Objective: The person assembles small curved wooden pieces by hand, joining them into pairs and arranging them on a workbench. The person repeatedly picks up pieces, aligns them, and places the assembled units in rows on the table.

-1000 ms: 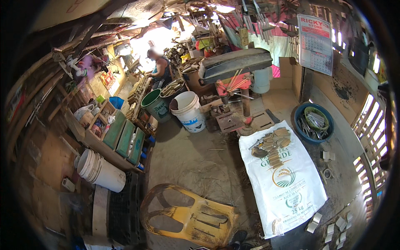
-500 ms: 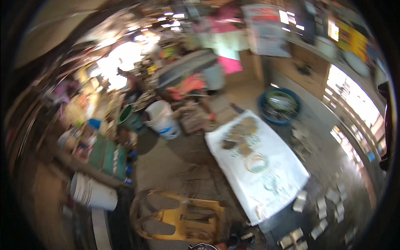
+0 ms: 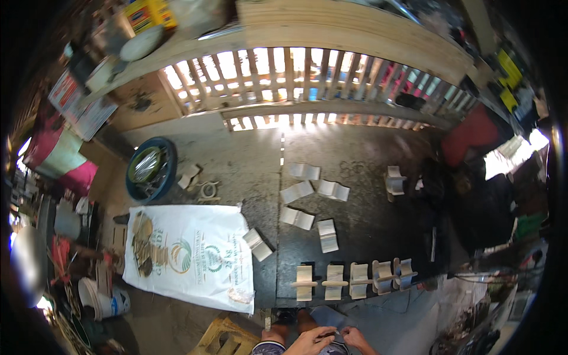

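Working at the bottom edge of the frame, a person's left hand [image 3: 309, 341] and right hand [image 3: 357, 338] meet over the knees, fingertips drawn together around something small and pale; what it is cannot be told at this size, and whether both hands truly pinch it is unclear. Directly above the hands in the frame, on the dark floor slab [image 3: 367, 154], stands a row of notched wooden pieces [image 3: 355, 278], five in a line running left to right, each piece's long axis pointing up the frame, a thin cross-slat slotted through. The left end of the row sits just above the left hand; the right end lies up and to the right of the right hand. Farther up the frame, loose wooden blocks [image 3: 307, 192] lie scattered in pairs, and one more notched piece [image 3: 394, 181] stands alone toward the right. Left of centre, a white woven sack [image 3: 195, 254] is spread flat on the floor with a brownish heap of scraps [image 3: 144, 245] on its left part. A blue round tub [image 3: 151, 168] in the upper left holds what look like coiled strips or rings. A white bucket [image 3: 105, 303] stands at lower left, contents not visible. A slatted wooden railing [image 3: 296, 77] spans the top, daylight showing between the slats.
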`<action>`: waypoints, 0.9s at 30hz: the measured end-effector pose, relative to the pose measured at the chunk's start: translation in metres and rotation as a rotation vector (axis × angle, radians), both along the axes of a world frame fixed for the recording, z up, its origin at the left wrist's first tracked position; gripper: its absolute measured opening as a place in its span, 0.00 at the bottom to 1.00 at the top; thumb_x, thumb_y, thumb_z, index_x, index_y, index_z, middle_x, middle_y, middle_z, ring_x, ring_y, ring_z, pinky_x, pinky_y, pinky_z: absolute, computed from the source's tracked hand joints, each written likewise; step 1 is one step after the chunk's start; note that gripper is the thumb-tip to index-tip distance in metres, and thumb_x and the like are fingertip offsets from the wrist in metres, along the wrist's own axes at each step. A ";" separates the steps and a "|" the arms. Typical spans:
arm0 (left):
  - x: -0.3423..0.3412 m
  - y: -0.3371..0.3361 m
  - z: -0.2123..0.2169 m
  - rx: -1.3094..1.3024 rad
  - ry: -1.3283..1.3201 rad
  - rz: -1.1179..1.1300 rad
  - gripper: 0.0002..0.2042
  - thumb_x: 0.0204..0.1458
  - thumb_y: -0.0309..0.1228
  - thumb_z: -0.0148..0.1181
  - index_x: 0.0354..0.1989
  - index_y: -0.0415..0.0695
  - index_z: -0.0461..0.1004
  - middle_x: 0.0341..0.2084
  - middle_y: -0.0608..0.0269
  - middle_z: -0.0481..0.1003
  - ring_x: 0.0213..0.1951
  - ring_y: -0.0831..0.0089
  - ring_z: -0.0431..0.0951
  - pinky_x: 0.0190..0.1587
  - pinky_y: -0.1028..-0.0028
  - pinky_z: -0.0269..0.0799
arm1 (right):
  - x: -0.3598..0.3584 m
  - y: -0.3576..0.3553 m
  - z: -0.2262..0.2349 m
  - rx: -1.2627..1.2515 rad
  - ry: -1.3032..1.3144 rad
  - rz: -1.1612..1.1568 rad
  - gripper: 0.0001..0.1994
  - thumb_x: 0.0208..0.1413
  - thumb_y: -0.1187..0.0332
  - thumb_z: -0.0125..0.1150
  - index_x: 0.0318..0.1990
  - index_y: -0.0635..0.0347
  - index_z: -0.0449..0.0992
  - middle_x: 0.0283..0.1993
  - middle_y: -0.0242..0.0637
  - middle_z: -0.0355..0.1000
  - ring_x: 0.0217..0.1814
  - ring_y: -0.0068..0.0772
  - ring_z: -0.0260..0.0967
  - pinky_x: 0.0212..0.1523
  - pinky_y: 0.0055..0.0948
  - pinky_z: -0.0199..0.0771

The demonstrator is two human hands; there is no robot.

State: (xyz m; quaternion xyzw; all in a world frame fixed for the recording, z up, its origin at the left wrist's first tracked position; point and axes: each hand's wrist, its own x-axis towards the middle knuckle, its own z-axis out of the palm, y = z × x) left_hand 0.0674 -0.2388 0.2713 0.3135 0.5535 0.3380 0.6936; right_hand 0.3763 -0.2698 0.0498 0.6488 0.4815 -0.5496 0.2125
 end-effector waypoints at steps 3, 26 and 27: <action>-0.002 0.011 -0.004 0.020 0.005 -0.022 0.18 0.65 0.34 0.62 0.57 0.34 0.78 0.49 0.44 0.82 0.48 0.61 0.84 0.51 0.65 0.80 | -0.007 -0.012 -0.005 -0.009 -0.027 -0.050 0.19 0.58 0.57 0.59 0.51 0.55 0.85 0.50 0.47 0.84 0.56 0.49 0.81 0.58 0.41 0.77; -0.067 0.127 -0.013 0.134 -0.010 -0.568 0.19 0.67 0.31 0.63 0.63 0.37 0.75 0.53 0.56 0.81 0.54 0.70 0.80 0.59 0.69 0.74 | -0.056 -0.050 0.028 0.588 -0.191 -0.690 0.13 0.67 0.62 0.59 0.48 0.64 0.79 0.45 0.53 0.81 0.47 0.59 0.79 0.49 0.47 0.77; -0.060 0.140 -0.012 0.182 -0.007 -0.558 0.19 0.67 0.31 0.63 0.63 0.36 0.75 0.53 0.55 0.81 0.54 0.70 0.80 0.59 0.69 0.75 | -0.046 -0.036 0.032 0.709 -0.216 -0.725 0.13 0.68 0.61 0.60 0.48 0.63 0.79 0.41 0.52 0.81 0.45 0.58 0.79 0.46 0.48 0.76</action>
